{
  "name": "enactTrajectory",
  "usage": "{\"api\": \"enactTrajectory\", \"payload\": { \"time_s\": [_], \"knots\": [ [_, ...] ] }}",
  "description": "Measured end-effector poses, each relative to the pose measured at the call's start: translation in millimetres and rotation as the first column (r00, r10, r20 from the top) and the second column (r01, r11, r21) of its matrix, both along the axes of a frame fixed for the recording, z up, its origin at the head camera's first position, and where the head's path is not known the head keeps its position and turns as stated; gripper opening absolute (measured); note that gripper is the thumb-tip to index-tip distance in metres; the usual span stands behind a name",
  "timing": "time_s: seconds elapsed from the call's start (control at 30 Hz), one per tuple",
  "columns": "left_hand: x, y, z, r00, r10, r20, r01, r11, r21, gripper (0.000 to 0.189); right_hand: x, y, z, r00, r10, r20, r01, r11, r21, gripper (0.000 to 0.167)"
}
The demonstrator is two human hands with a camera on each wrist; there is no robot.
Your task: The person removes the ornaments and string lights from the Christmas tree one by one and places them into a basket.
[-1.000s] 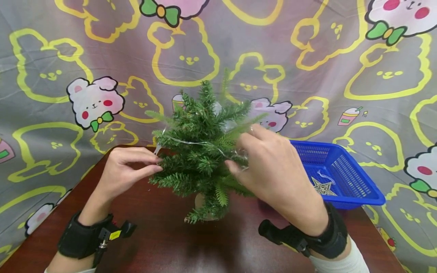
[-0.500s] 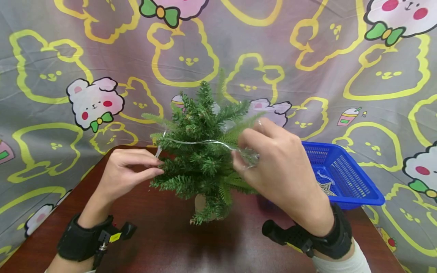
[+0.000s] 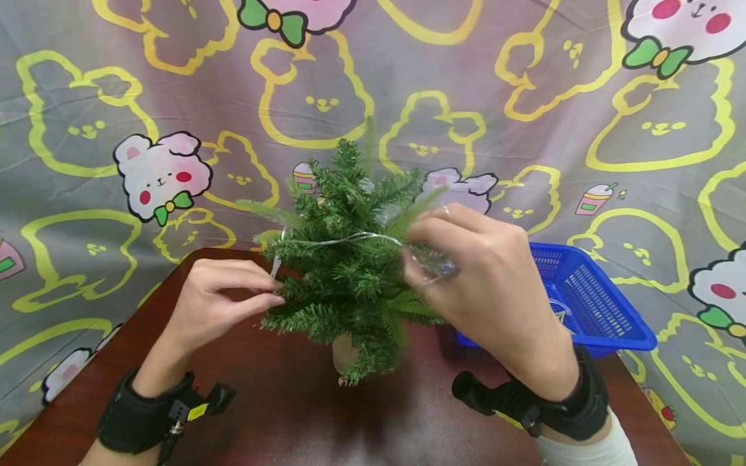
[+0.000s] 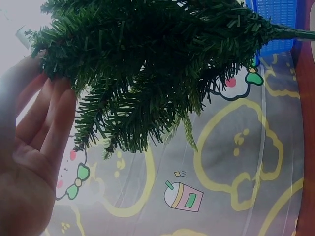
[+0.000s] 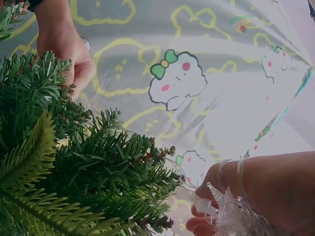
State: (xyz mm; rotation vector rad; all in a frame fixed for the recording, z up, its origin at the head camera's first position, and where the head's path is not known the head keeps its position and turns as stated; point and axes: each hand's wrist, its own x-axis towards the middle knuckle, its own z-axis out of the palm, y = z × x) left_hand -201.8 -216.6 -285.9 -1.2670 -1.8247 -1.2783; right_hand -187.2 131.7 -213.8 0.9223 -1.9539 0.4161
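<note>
A small artificial Christmas tree (image 3: 344, 272) stands on the table in the head view, between the hands. A clear wire of string lights (image 3: 326, 243) runs across its front. My right hand (image 3: 486, 278) grips the bunched rest of the string lights (image 5: 231, 209) right of the tree, and a loop of wire lies round a finger in the right wrist view. At the tree's left side, my left hand (image 3: 224, 301) pinches the lower end of a white strip (image 3: 276, 265) on the wire, with fingertips against a branch tip. Fingers (image 4: 59, 123) and needles overlap in the left wrist view.
A blue plastic basket (image 3: 612, 304) stands right of the tree, behind the right forearm. An ornament (image 3: 559, 316) in it is mostly hidden by the arm. A patterned cloth (image 3: 204, 84) hangs behind the dark wooden table (image 3: 280, 408).
My right hand has moved a little to the right with the bundle, drawing the wire across the tree. The tree has turned slightly, its lower front branch shifting right. My left hand has barely moved.
</note>
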Motion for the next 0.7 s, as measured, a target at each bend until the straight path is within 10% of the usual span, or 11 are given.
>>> {"api": "enactTrajectory", "payload": {
  "time_s": [0.27, 0.7],
  "knots": [
    [3.9, 4.3, 1.8, 1.000, -0.008, -0.028, 0.007, 1.000, -0.020, 0.023, 46.4, -21.2, 38.3, 0.999, -0.017, 0.038, 0.016, 1.000, 0.026, 0.030],
    [7.6, 11.2, 3.4, 0.996, -0.039, -0.080, 0.037, 0.999, -0.021, 0.006, 51.4, -26.3, 43.2, 0.999, -0.037, -0.021, 0.037, 0.999, 0.022, 0.016]
  ]
}}
